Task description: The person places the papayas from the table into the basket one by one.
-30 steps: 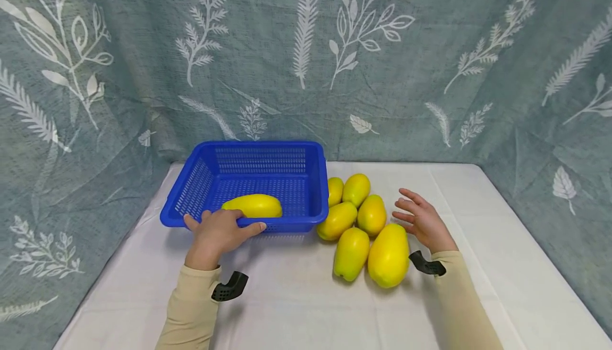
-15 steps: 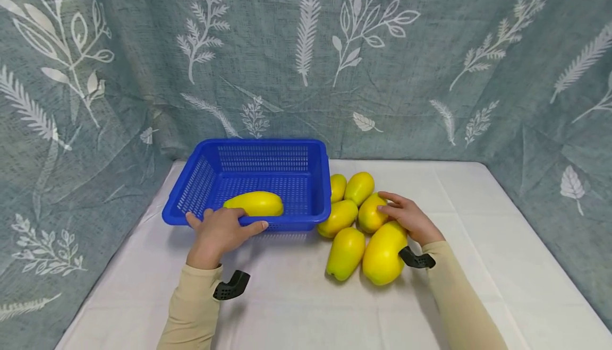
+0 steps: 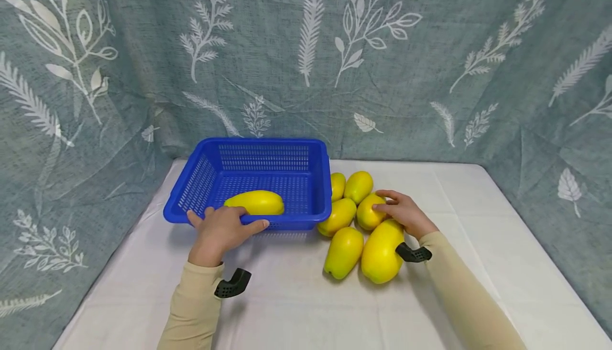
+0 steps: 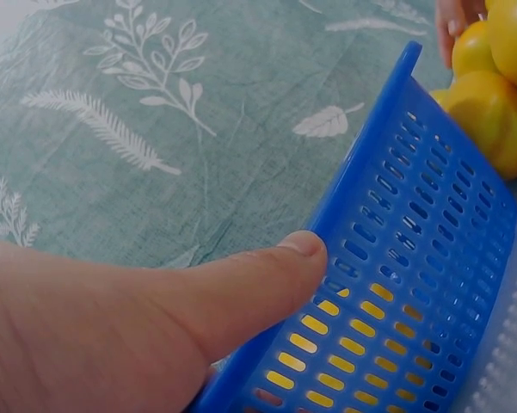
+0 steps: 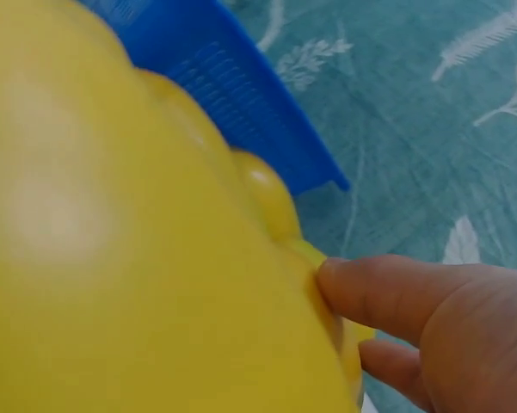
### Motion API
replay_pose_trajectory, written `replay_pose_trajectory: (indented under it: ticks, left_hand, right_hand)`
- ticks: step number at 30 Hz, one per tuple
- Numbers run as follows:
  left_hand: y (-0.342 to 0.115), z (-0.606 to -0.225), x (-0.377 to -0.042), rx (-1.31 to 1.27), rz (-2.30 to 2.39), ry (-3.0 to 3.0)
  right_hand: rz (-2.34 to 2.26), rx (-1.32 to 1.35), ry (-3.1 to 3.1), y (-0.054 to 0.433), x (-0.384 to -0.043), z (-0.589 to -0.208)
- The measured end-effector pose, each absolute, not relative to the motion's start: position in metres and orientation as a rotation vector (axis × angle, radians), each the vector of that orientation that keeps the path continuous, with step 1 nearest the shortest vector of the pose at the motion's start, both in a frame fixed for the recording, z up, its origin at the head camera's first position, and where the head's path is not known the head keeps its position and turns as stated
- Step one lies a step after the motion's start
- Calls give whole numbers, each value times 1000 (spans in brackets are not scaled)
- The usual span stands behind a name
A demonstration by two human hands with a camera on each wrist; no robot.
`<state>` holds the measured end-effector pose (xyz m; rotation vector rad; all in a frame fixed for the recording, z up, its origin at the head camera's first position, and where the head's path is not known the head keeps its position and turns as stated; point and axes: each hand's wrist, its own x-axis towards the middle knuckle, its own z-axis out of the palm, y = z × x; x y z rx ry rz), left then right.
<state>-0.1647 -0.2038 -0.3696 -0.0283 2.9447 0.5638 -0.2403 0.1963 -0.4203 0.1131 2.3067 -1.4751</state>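
Observation:
My left hand grips the near rim of a blue plastic basket, thumb outside and fingers over the edge. Inside the basket lies one long yellow fruit close to that near wall; its yellow shows through the slots in the left wrist view. My right hand holds a yellow oval fruit from its right side, with fingertips over its top. That fruit still sits among the others. In the right wrist view, a large yellow fruit covers most of it.
More yellow fruits lie together right of the basket, one partly behind its wall. The large fruit and a greenish-yellow one are nearest me. A white cloth covers the table; a patterned grey-green curtain hangs behind.
My right hand has come left from beside the fruits and taken hold of one. The fruits near me have shifted slightly left. My left hand stays on the basket rim.

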Motion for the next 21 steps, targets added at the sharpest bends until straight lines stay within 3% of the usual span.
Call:
replay_pose_trajectory:
  ticks: [21]
  left_hand:
    - [-206, -369, -164, -23, 596, 2940]
  right_hand:
    - [-1471, 120, 2353, 186, -244, -421]
